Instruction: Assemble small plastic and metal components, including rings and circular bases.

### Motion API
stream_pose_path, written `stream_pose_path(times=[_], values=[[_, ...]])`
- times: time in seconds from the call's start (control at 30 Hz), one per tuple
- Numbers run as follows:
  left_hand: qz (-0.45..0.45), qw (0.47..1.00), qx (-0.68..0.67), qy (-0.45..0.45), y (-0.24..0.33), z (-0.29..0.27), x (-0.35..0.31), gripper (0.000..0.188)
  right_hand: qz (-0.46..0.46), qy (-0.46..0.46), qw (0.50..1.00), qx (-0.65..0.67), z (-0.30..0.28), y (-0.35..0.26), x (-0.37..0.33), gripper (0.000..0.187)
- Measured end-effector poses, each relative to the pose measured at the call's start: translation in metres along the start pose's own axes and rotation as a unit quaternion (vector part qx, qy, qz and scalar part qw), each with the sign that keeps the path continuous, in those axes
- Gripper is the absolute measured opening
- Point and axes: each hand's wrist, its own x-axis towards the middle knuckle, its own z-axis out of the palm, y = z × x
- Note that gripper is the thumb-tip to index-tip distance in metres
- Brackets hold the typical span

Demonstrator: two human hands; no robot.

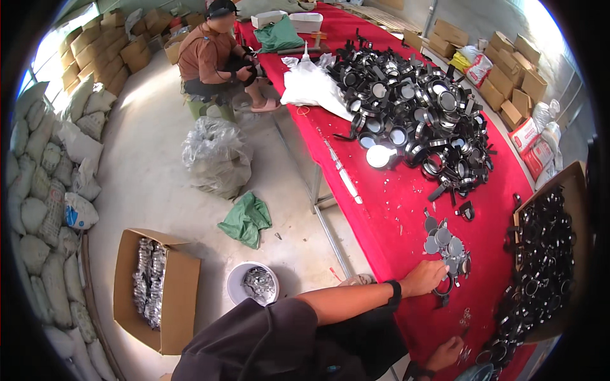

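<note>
Your left hand (427, 278) is at the edge of the flat, round grey discs (455, 247) on the red, cloth-covered surface (381, 222), probably placed close for easy reach, and I cannot tell if it or your curled right hand (447, 353) grips anything.

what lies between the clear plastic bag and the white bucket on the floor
A crumpled green cloth or sack lies on the floor between them, in the head view.

The head view (a wide fisheye) looks down at the red table (376, 219) from near above.
</note>
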Motion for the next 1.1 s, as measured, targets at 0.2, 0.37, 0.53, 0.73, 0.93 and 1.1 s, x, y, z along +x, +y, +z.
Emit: stream_pose_path(times=[0.2, 0.37, 0.53, 0.73, 0.93, 1.1], values=[[-0.161, 0.98, -0.082, -0.081, 0.015, -0.003, 0.008, 0.047, 0.008, 0.017, 1.0, -0.008, 0.002, 0.001, 0.003, 0.019], [-0.119, 0.988, -0.048, -0.082, 0.011, -0.004, 0.005, 0.048, -0.004, 0.051, 0.998, 0.041, 0.009, -0.004, 0.003, 0.017], [-0.212, 0.967, -0.062, -0.124, 0.021, -0.006, -0.001, 0.047, 0.008, 0.038, 0.998, 0.056, 0.003, -0.006, -0.002, 0.017], [-0.161, 0.977, -0.054, -0.126, 0.023, -0.014, -0.004, 0.043, 0.018, 0.019, 0.999, 0.043, 0.005, -0.002, -0.008, 0.02], [-0.056, 0.994, 0.001, -0.093, 0.02, -0.018, 0.006, 0.029, 0.05, -0.053, 0.997, -0.04, 0.003, 0.013, 0.009, 0.03], [-0.076, 0.991, -0.017, -0.111, 0.02, -0.015, 0.01, 0.03, 0.09, -0.058, 0.993, -0.055, -0.004, 0.003, 0.01, 0.03]])
